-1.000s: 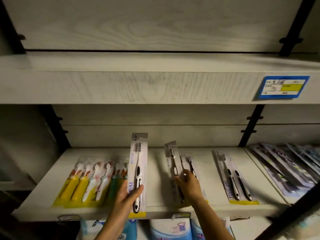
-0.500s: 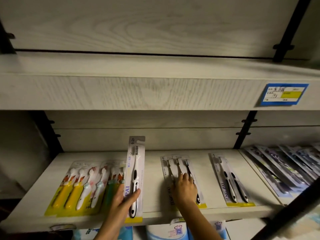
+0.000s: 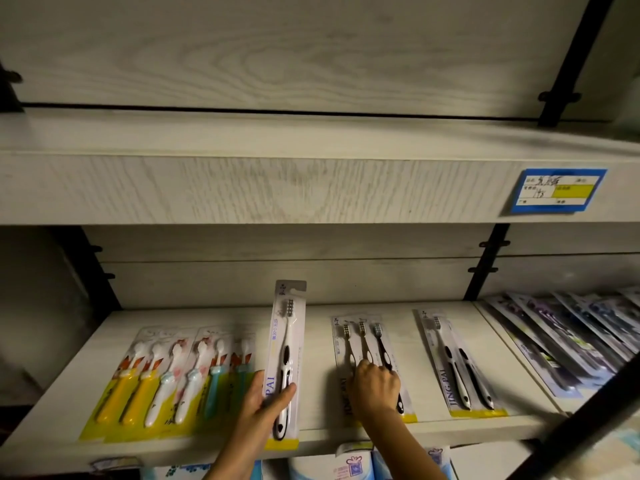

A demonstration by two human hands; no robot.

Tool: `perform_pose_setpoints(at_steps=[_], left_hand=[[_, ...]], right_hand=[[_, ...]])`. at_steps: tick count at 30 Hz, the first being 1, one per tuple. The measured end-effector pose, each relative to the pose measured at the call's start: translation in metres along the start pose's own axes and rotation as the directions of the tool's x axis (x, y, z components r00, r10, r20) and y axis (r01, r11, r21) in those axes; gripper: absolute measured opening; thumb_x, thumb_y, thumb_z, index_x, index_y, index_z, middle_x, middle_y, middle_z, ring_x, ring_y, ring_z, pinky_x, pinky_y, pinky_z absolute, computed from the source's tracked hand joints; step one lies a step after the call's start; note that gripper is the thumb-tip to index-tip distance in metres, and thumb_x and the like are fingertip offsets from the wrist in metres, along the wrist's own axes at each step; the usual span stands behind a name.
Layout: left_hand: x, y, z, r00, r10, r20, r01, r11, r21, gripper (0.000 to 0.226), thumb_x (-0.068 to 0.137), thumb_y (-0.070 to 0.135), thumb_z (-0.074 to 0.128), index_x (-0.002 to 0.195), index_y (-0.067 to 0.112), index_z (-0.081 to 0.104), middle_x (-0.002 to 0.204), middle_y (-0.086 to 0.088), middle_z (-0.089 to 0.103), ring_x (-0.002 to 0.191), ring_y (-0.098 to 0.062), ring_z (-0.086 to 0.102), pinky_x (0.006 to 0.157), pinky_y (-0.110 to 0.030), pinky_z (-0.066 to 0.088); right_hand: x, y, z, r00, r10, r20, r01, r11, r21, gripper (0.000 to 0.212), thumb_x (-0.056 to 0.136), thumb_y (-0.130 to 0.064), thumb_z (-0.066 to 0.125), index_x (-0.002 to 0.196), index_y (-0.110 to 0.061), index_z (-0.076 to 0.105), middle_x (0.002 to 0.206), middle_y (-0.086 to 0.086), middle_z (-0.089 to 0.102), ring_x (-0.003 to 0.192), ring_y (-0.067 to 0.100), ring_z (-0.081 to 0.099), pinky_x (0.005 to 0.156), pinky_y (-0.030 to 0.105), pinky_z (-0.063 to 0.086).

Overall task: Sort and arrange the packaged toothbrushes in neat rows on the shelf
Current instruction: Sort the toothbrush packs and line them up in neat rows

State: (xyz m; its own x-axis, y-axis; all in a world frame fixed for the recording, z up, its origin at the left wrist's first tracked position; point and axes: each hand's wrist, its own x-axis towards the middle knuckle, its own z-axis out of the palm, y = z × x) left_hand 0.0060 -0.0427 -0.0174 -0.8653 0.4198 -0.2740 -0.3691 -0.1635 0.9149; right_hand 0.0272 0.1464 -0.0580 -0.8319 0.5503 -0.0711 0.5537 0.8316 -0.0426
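Fingers (image 3: 363, 367) of the right hand (image 3: 375, 388) curl onto the three-brush pack (image 3: 363, 337), likely squaring it on the shelf (image 3: 207, 320); the left hand (image 3: 258, 403) pinches a single-brush pack (image 3: 287, 341) tilted up, awaiting its slot.

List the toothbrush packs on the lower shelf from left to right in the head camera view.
children's brush packs → single-brush pack gripped by the left hand → three-brush pack under the right hand → two-brush pack → overlapping packs fanned at the far right.
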Motion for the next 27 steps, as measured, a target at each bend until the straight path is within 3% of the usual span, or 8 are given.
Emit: perform_pose_setpoints(at_steps=[3, 6, 9, 11, 13, 17, 21, 27], left_hand=[[0.006, -0.008, 0.004, 1.000, 0.013, -0.025, -0.012, 0.999, 0.048, 0.077, 0.082, 0.009, 0.066, 0.146, 0.009, 0.023, 0.126, -0.002, 0.046, 0.128, -0.021, 0.039, 0.107, -0.032, 0.028], [0.010, -0.013, 0.008, 1.000, 0.022, -0.003, -0.021, 0.991, 0.133, 0.066, 0.079, 0.012, 0.069, 0.137, 0.012, 0.038, 0.115, -0.003, 0.062, 0.108, -0.018, 0.059, 0.092, -0.026, 0.045], [0.012, -0.015, 0.013, 1.000, 0.008, 0.008, -0.010, 0.973, 0.230, 0.042, 0.085, 0.007, 0.063, 0.124, 0.014, 0.048, 0.104, -0.004, 0.068, 0.090, -0.013, 0.065, 0.076, -0.024, 0.051], [0.010, -0.015, 0.020, 1.000, -0.014, 0.027, 0.007, 0.966, 0.258, 0.044, 0.090, 0.004, 0.054, 0.127, 0.021, 0.040, 0.111, -0.002, 0.061, 0.087, -0.006, 0.060, 0.075, -0.022, 0.048], [0.009, -0.014, 0.022, 0.998, -0.049, 0.037, 0.037, 0.961, 0.274, 0.054, 0.092, 0.000, 0.049, 0.139, 0.017, 0.030, 0.115, -0.002, 0.056, 0.090, -0.005, 0.056, 0.078, -0.018, 0.046], [0.010, -0.013, 0.009, 0.998, 0.001, 0.060, -0.027, 0.899, 0.436, 0.029, 0.086, 0.011, 0.061, 0.102, 0.028, 0.045, 0.117, -0.006, 0.052, 0.092, -0.011, 0.056, 0.075, -0.019, 0.047], [0.005, -0.011, -0.003, 0.999, 0.038, 0.004, -0.036, 0.897, 0.441, 0.037, 0.077, 0.023, 0.072, 0.101, 0.027, 0.043, 0.112, 0.001, 0.048, 0.087, -0.015, 0.051, 0.077, -0.027, 0.044], [0.003, -0.022, -0.014, 0.997, 0.056, -0.052, -0.029, 0.905, 0.424, 0.032, 0.082, 0.007, 0.067, 0.097, 0.024, 0.045, 0.107, -0.001, 0.050, 0.080, -0.017, 0.051, 0.071, -0.028, 0.044]], right_hand=[[-0.004, 0.001, -0.004, 1.000, 0.009, -0.001, -0.009, 0.998, 0.066, 0.032, 0.100, -0.026, 0.031, 0.125, -0.013, 0.045, 0.125, 0.006, 0.056, 0.114, 0.021, 0.054, 0.096, 0.031, 0.040], [-0.018, -0.006, -0.012, 0.995, -0.014, -0.097, 0.049, 0.928, 0.368, 0.046, 0.096, -0.052, 0.023, 0.107, -0.021, 0.055, 0.108, 0.001, 0.061, 0.099, 0.014, 0.059, 0.089, 0.029, 0.047], [-0.038, -0.025, -0.032, 0.984, -0.173, 0.049, 0.054, 0.546, 0.836, 0.034, 0.089, -0.057, 0.043, 0.084, -0.027, 0.057, 0.083, -0.008, 0.063, 0.077, 0.004, 0.058, 0.073, 0.023, 0.047], [-0.039, -0.033, -0.035, 0.965, -0.257, 0.062, 0.060, 0.442, 0.895, 0.026, 0.083, -0.048, 0.063, 0.079, -0.024, 0.055, 0.071, -0.008, 0.057, 0.064, 0.003, 0.052, 0.063, 0.023, 0.042], [-0.034, -0.036, -0.034, 0.968, -0.246, 0.038, 0.083, 0.461, 0.884, 0.024, 0.080, -0.037, 0.071, 0.081, -0.020, 0.054, 0.071, -0.006, 0.055, 0.063, 0.006, 0.051, 0.060, 0.026, 0.044], [-0.016, -0.027, -0.034, 0.986, -0.152, 0.064, 0.040, 0.596, 0.802, 0.022, 0.083, -0.031, 0.069, 0.080, -0.021, 0.049, 0.075, -0.007, 0.055, 0.065, 0.007, 0.053, 0.059, 0.019, 0.046], [-0.004, -0.018, -0.027, 0.980, -0.099, 0.173, -0.040, 0.754, 0.656, 0.021, 0.089, -0.028, 0.061, 0.071, -0.026, 0.051, 0.097, 0.008, 0.068, 0.088, 0.020, 0.065, 0.078, 0.026, 0.053], [0.004, -0.025, -0.024, 0.983, -0.090, 0.158, -0.012, 0.836, 0.549, 0.023, 0.094, -0.027, 0.055, 0.107, -0.010, 0.063, 0.107, 0.007, 0.068, 0.084, 0.014, 0.061, 0.067, 0.016, 0.050]])
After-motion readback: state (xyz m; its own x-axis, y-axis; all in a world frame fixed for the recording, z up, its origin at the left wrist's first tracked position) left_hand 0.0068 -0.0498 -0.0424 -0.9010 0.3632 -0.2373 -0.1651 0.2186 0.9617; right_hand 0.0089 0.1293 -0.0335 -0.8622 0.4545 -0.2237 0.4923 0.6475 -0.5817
